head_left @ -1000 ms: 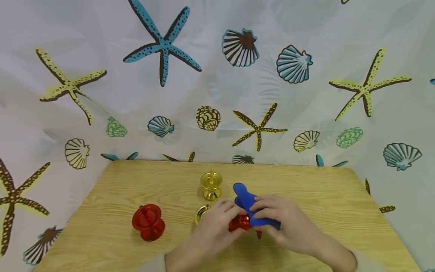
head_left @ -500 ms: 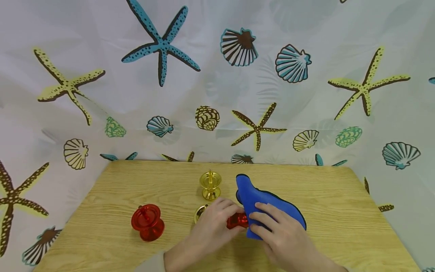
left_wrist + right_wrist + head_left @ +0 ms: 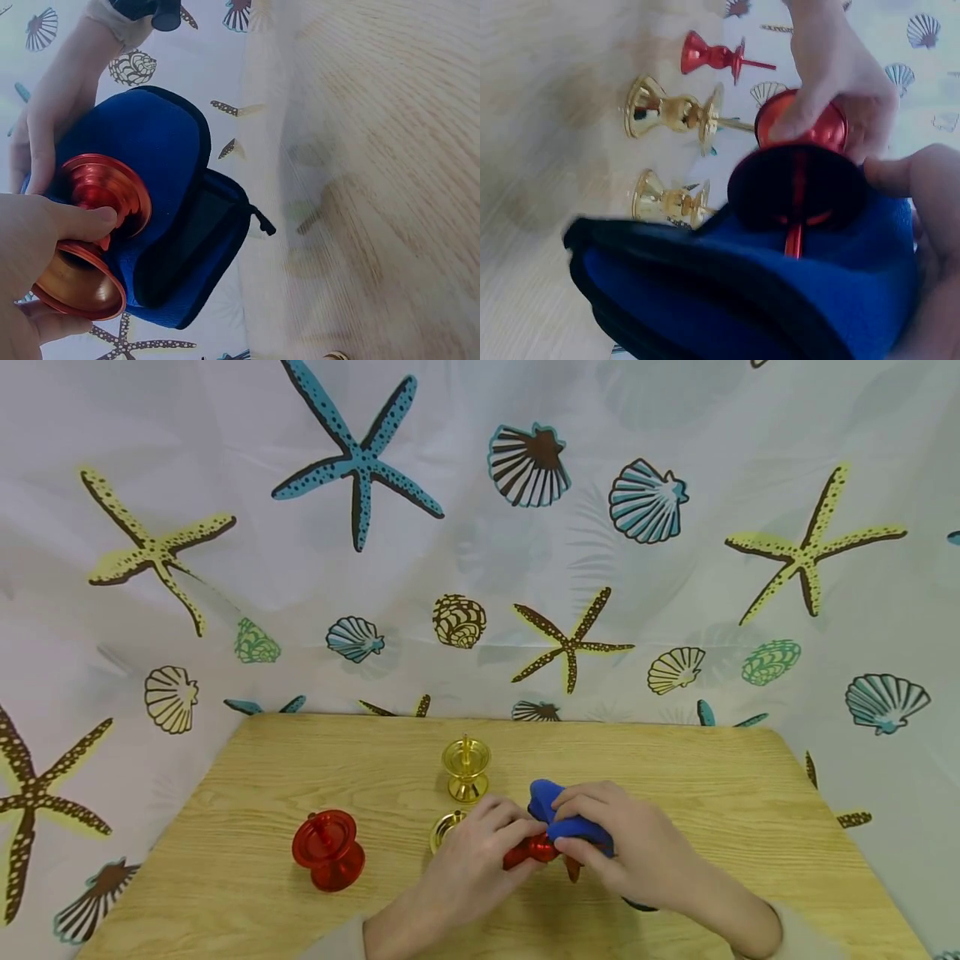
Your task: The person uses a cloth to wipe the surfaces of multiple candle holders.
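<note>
A red metallic spiked candle holder point(image 3: 528, 852) lies on its side between both hands. My left hand point(image 3: 480, 858) grips it by the stem and base, thumb across the narrow part in the left wrist view. In my right hand point(image 3: 633, 842) is a blue cloth point(image 3: 581, 829) with black edging and a small loop point(image 3: 262, 220). The fingers pinch the cloth around the rim of the holder's dark dish point(image 3: 799, 187). The dish's spike point(image 3: 794, 241) points out over the cloth in the right wrist view.
A second red candle holder point(image 3: 330, 850) stands upright at the left of the wooden table point(image 3: 225, 793). One gold candle holder point(image 3: 467, 768) stands at the back, and another point(image 3: 444, 832) is partly hidden behind the left hand. A shell-patterned curtain point(image 3: 480, 552) hangs behind.
The blue cloth was spread wide under flatter right fingers half a second ago; now it is bunched around the dish's rim. The left hand keeps its grip in about the same place.
</note>
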A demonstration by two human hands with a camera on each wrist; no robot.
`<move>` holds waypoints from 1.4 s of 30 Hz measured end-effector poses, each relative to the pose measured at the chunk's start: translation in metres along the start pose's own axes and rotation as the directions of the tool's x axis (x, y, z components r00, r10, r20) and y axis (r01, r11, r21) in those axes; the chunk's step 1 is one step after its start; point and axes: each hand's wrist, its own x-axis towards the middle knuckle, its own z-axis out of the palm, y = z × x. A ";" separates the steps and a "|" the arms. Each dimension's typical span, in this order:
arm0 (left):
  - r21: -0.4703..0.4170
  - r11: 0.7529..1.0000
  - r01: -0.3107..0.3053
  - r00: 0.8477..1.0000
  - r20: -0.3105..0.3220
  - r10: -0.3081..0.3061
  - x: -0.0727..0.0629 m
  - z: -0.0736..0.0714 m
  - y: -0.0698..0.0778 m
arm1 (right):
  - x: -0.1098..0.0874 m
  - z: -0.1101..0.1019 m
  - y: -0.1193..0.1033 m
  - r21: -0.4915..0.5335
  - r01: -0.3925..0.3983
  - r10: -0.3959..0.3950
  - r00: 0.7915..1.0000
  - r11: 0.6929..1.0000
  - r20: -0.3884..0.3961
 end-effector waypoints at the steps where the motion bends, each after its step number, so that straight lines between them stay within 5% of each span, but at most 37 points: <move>1: 0.002 1.000 -0.007 1.000 -0.007 0.007 0.000 0.000 0.000 | 0.002 -0.002 0.002 0.043 -0.012 0.011 1.000 0.999 0.021; 6: 0.012 0.999 -0.040 0.999 -0.030 0.040 -0.001 -0.001 0.002 | 0.011 -0.010 0.014 0.237 -0.084 0.048 0.987 0.968 0.154; 11: 0.046 0.995 -0.086 0.996 -0.034 0.088 -0.002 0.000 0.003 | 0.018 -0.012 0.024 0.324 -0.205 0.114 0.954 0.924 0.278; 20: 0.102 0.982 -0.157 0.986 -0.043 0.162 -0.005 0.004 0.004 | 0.020 -0.011 0.030 0.405 -0.339 0.172 0.903 0.849 0.395; 23: 0.094 0.983 -0.156 0.986 -0.045 0.161 -0.006 0.005 0.005 | 0.018 -0.011 0.030 0.415 -0.339 0.174 0.906 0.844 0.386; 29: 0.032 0.993 -0.110 0.994 -0.015 0.110 -0.004 0.003 0.006 | 0.010 -0.012 0.023 0.424 -0.266 0.148 0.945 0.866 0.290; 35: 0.016 0.997 -0.076 0.997 0.017 0.076 -0.002 0.001 0.004 | -0.001 -0.004 0.014 0.263 -0.009 -0.002 0.999 0.965 0.041; 38: -0.003 0.999 -0.054 0.998 0.021 0.054 -0.001 -0.001 0.004 | -0.007 0.002 0.008 0.059 0.157 -0.150 0.983 0.986 -0.104; 42: -0.042 0.999 -0.024 1.000 0.018 0.024 0.002 -0.003 0.003 | -0.014 0.010 0.003 -0.190 0.285 -0.324 0.920 0.939 -0.219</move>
